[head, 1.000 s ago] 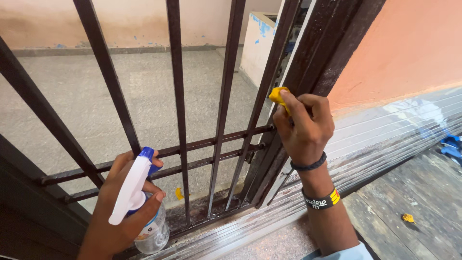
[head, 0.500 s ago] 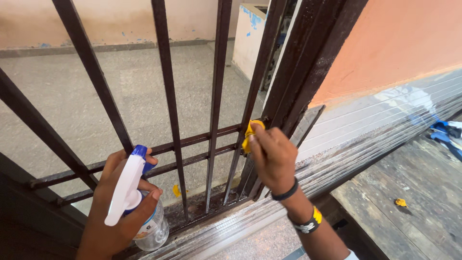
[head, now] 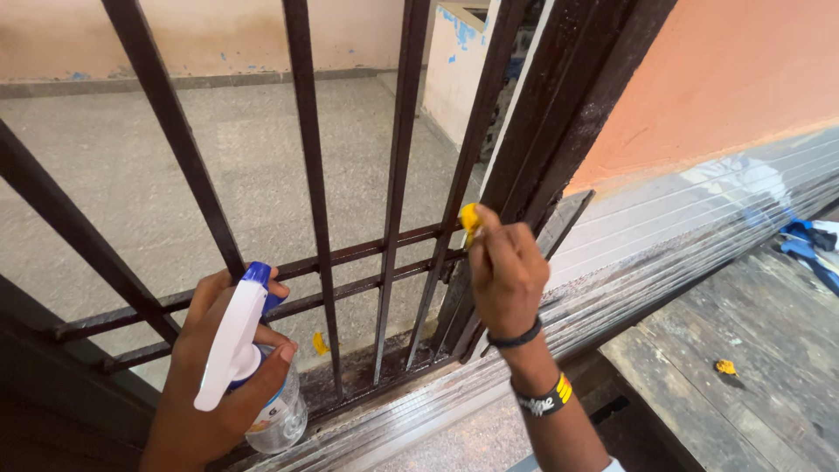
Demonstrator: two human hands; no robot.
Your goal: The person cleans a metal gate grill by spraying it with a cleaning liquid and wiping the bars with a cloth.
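head view | left hand (head: 210, 385) clenched round one clear spray bottle (head: 262, 406) with white-and-blue trigger, low beside the dark metal grille (head: 310, 175) | right hand (head: 507, 271) pinching one yellow cloth (head: 470, 218) against a bar by the frame | two wristbands, black and black-yellow | two yellow scraps: one behind bars (head: 322, 343), one on planks (head: 725, 367)

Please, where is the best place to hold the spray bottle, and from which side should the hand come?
Grip the narrow neck just under the white trigger head of the spray bottle, probably coming from behind, on the side away from the blue nozzle. The left hand does this: its fingers wrap the neck and the nozzle points toward the gate bars.
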